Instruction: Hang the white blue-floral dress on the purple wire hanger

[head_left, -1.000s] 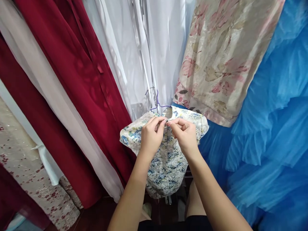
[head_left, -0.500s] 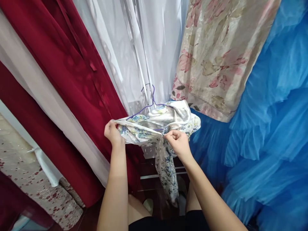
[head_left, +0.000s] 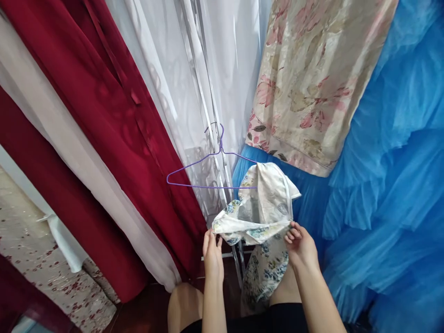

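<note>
A white garment with a blue and yellow floral print (head_left: 267, 185) hangs partly on a purple wire hanger (head_left: 194, 186). Only the hanger's right end is inside the cloth; its left end is bare. My left hand (head_left: 213, 256) pinches the garment's left edge between thumb and fingers. On the other side, my right hand (head_left: 301, 245) is closed on the trim near the right of the opening. Between my hands the edge is stretched, and the lower part of the garment droops toward my lap. The hanger's hook is up against a pale metal stand.
Dark red fabric (head_left: 114, 138) hangs at the left, beside pale pink cloth (head_left: 69, 115). White drapes (head_left: 173, 69) hang behind the hanger. To the right are a beige floral garment (head_left: 312, 92) and ruffled blue tulle (head_left: 388, 194). The floor is dark.
The garment's left side has come off the hanger's left end, baring it. My left hand has moved right and down with the cloth; my right hand has shifted right and lower.
</note>
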The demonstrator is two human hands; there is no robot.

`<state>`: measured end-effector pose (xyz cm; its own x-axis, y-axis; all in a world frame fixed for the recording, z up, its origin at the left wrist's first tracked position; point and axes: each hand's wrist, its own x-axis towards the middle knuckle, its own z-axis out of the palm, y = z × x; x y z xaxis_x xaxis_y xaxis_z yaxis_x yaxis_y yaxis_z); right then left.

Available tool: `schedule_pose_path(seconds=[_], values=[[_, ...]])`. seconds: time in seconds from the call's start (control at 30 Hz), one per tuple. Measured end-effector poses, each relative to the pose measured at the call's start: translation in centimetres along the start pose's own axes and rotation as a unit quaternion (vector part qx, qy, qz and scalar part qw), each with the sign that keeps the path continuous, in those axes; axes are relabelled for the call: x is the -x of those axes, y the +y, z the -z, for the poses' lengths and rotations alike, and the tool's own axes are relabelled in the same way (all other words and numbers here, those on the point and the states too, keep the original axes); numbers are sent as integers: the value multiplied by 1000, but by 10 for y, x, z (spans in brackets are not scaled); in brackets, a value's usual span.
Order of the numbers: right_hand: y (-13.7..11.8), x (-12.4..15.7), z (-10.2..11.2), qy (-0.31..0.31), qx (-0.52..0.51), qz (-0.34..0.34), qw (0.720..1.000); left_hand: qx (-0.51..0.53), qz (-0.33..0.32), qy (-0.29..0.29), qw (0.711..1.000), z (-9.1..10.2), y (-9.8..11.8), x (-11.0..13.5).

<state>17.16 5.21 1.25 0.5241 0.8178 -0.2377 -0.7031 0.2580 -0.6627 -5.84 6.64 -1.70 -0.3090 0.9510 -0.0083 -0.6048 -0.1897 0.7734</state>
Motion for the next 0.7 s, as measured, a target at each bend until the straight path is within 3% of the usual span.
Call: schedule_pose_path(seconds=[0.07, 0.13, 0.2, 0.27, 0.3, 0.37, 0.4, 0.57, 0.63, 0.7], values=[[0, -4, 15, 67, -57, -24, 996, 15, -11, -51, 999, -17, -1, 24], [-1, -3, 16, 129, -79, -16, 988, 40, -5, -87, 995, -38, 7, 44], [-2, 6, 8, 102, -43, 6, 994, 46, 0, -128, 991, -57, 16, 61], [-3, 20, -5, -46, 49, -23, 997, 19, 5, -160, 987, -70, 23, 76], [-2, 29, -11, -142, 102, -62, 983, -9, 3, -171, 985, -74, 24, 83], [0, 48, -19, -303, 175, -152, 924, -81, -23, -179, 980, -77, 26, 92], [0, 56, -20, -355, 190, -187, 896, -118, -47, -179, 976, -77, 27, 94], [-2, 74, -16, -497, 231, -224, 806, -295, -145, -158, 931, -62, 49, 85], [-7, 74, -15, -572, 248, -228, 748, -337, -145, -158, 917, -56, 62, 80], [-11, 75, -15, -627, 251, -233, 700, -326, -98, -200, 919, -51, 71, 80]])
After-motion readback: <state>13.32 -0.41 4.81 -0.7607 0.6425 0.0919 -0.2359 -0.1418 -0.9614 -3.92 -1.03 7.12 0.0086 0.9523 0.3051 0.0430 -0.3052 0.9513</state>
